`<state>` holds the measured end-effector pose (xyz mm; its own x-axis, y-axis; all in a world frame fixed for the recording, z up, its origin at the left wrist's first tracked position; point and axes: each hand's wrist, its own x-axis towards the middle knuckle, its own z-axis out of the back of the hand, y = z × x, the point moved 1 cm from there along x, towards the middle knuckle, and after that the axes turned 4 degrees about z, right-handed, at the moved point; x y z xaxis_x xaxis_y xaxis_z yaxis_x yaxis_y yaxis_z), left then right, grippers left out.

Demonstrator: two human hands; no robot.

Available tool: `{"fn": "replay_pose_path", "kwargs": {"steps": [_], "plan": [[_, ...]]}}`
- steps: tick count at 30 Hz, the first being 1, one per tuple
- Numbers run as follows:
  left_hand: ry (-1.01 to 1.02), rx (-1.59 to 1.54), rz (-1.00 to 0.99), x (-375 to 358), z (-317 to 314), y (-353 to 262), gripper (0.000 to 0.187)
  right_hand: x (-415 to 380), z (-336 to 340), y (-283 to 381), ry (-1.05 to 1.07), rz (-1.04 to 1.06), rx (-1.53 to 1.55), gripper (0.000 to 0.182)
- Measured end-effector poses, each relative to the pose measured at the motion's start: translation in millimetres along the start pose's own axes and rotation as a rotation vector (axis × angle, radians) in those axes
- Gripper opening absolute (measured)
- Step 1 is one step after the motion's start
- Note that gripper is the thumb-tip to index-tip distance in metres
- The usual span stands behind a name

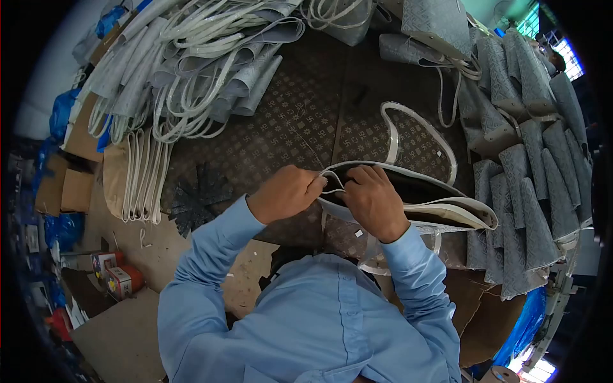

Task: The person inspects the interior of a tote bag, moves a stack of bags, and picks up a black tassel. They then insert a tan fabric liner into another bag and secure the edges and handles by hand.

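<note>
A handbag (440, 223) with white edging and a dark inside lies across the table in front of me, its mouth partly open. My left hand (288, 193) pinches the white-edged left corner of the bag, fingers closed. My right hand (378, 199) reaches over the bag's mouth with bent fingers gripping the edge near that corner; its fingertips are partly hidden inside. Between the two hands the white edging makes a small loop. A white strap handle (426, 120) of the bag arches onto the table beyond it.
The patterned brown tabletop (281, 121) bears a heap of grey bag pieces with white handles (211, 70) at far left. Stacked grey bags (511, 166) line the right side. White straps (143, 179) hang at the left edge, beside a dark strip bundle (198, 198). Cardboard boxes (76, 190) stand left.
</note>
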<state>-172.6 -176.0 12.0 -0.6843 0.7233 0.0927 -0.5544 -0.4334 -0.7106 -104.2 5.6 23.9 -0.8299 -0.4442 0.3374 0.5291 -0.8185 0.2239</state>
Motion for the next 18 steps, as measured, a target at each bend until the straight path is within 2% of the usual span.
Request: {"fn": "replay_pose_path", "kwargs": {"steps": [1, 3, 6, 7, 9, 10, 12, 14, 15, 17, 18], "plan": [[0.003, 0.013, -0.002, 4.1, 7.1, 0.5, 0.03, -0.4, -2.0, 1.0, -0.013, -0.001, 0.003, 0.014], [0.238, 0.213, 0.033, 15.5, 19.7, 0.2, 0.035, 2.5, -4.1, 0.6, 0.016, 0.008, -0.044, 0.015], [0.264, 0.291, -0.033, 27.5, 23.3, 3.2, 0.036, 4.1, -4.1, -0.1, 0.101, 0.01, -0.086, 0.015], [0.256, 0.307, -0.036, 27.7, 21.8, 3.2, 0.036, 5.0, -4.6, -4.4, 0.086, 0.018, -0.092, 0.015], [0.073, 0.327, -0.087, 15.0, 13.3, -1.1, 0.034, 2.5, -7.8, -10.0, 0.051, 0.017, -0.065, 0.018], [0.069, 0.329, -0.081, 7.4, 8.4, -5.2, 0.034, -0.1, -6.7, -8.5, 0.052, 0.024, -0.062, 0.018], [-0.028, 0.277, 0.059, -2.7, 2.8, -8.0, 0.033, -0.7, -5.3, -8.2, 0.018, -0.08, -0.081, 0.03], [-0.061, 0.295, 0.05, -10.0, -1.8, -9.5, 0.033, -0.1, 14.0, -5.8, 0.105, -0.127, -0.03, 0.045], [-0.092, 0.304, 0.034, -14.0, -3.7, -10.0, 0.034, -4.4, 15.4, -14.0, 0.124, -0.159, 0.123, 0.057], [-0.026, 0.223, 0.022, -14.4, -4.7, -12.3, 0.034, -15.7, 12.6, -23.8, -0.028, -0.168, 0.264, 0.069], [0.007, 0.161, 0.016, -9.2, -3.1, -13.3, 0.035, -20.6, 17.7, -18.5, -0.096, -0.212, 0.198, 0.083]]}}
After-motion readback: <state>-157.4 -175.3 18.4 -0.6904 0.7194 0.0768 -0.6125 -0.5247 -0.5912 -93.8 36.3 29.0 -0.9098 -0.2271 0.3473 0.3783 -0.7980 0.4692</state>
